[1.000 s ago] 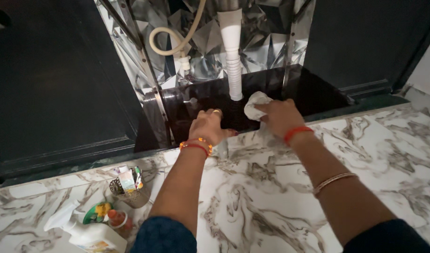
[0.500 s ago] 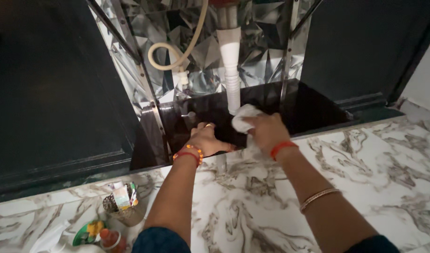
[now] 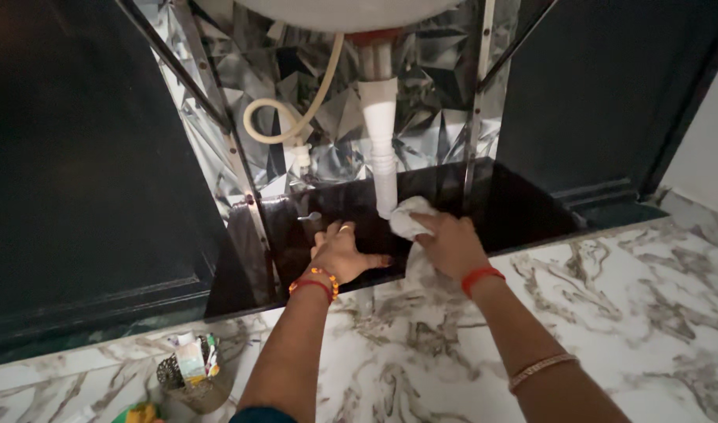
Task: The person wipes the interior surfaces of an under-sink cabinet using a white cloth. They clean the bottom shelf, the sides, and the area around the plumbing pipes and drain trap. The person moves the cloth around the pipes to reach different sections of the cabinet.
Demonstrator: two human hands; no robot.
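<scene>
Marble floor [image 3: 609, 313], frame bottom; dark shelf [image 3: 523, 196] at centre. Step: wiping. Left hand [image 3: 339, 254] flat, fingers spread. Right hand [image 3: 451, 243] grips cloth [image 3: 406, 215] beside pipe [image 3: 382, 149]; next, steady strokes around it.

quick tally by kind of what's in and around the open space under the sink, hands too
hands: 2, left hand flat on the black shelf, right hand gripping the cloth
white cloth: 1
white drain pipe: 1
cream hose: 1
small basket on the marble floor: 1
total: 6

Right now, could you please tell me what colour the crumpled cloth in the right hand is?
White; the crumpled cloth shows best in the head view.
</scene>
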